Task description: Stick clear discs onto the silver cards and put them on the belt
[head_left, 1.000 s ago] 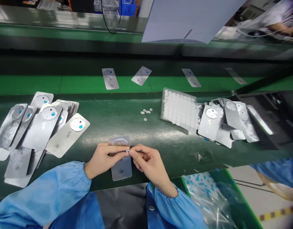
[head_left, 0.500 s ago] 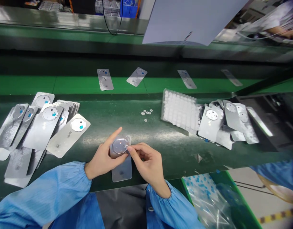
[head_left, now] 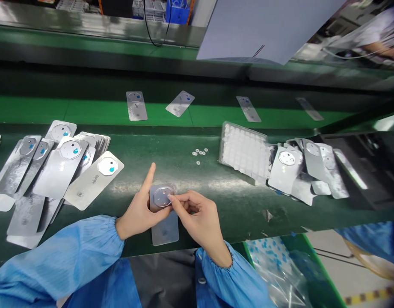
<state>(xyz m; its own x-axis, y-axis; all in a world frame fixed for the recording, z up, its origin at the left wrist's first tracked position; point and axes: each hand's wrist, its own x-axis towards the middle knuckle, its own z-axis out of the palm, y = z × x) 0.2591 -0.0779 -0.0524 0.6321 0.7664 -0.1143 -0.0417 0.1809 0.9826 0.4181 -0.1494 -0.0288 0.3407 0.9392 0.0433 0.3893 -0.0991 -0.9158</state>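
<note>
A silver phone back cover with a large round camera section lies at the near edge of the bench. My left hand holds it from the left, thumb across its face and index finger stretched away; the other fingers are mostly hidden. Thumb and forefinger of my right hand are pinched together at the right side of the camera section. A tiny pale bit shows at those fingertips, too small to name. Beyond my hands lie several small white rings.
Silver covers with blue dots are piled at left. A clear tray of white pieces and more covers sit at right. Single covers lie on the green strip behind. A green bin with a plastic bag stands below right.
The view has shifted slightly. My left index finger points more upright. My right fingertips stay at the camera section, with the pale bit less visible between them.
</note>
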